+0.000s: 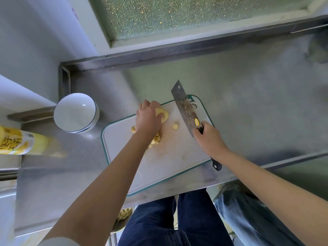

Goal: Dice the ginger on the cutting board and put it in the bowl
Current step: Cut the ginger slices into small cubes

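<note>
Chunks of yellow ginger lie on the white cutting board, most of them under the left hand, whose fingers curl down over the largest piece and hold it to the board; one small slice lies apart, between that hand and the blade. The right hand is wrapped firmly round the dark handle of a cleaver, its blade angled over the board's far right corner. The bowl stands on the steel counter just left of the board.
</note>
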Demonstrator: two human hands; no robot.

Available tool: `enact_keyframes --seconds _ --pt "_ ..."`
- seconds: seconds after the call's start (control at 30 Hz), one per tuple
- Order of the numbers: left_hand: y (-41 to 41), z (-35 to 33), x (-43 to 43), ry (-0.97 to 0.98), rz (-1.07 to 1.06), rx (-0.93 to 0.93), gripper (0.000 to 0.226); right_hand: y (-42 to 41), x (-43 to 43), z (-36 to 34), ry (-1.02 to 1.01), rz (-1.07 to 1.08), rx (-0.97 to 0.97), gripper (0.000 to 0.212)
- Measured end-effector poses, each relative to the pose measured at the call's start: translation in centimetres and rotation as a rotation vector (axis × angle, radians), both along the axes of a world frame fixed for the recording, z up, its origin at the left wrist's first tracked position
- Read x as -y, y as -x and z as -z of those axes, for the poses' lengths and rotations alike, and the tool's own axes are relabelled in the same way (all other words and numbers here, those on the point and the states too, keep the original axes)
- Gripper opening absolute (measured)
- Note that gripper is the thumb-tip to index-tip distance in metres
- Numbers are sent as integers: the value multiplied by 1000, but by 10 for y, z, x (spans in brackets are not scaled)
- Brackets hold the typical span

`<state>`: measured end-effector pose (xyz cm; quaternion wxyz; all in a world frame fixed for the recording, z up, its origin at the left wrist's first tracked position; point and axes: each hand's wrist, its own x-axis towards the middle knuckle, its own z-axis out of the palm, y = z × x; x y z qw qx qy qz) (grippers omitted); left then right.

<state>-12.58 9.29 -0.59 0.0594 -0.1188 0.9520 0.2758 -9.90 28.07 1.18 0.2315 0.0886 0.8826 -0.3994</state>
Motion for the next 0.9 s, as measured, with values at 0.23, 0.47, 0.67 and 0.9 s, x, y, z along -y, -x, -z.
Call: enact_keyframes --seconds 0.23,0.47,0.67,0.9 --pt "-18 9 -24 88 313 42 29 2 -6 3 -33 16 6 25" --pt "-22 14 -31 67 268 -28 16 -1 -10 5 -41 23 20 28" --pt "-10 0 -14 -303 -187 -115 4 2 -12 5 -16 34 28 25" --pt "0 6 9 -223 -191 -122 5 -2 -7 7 12 9 46 26"
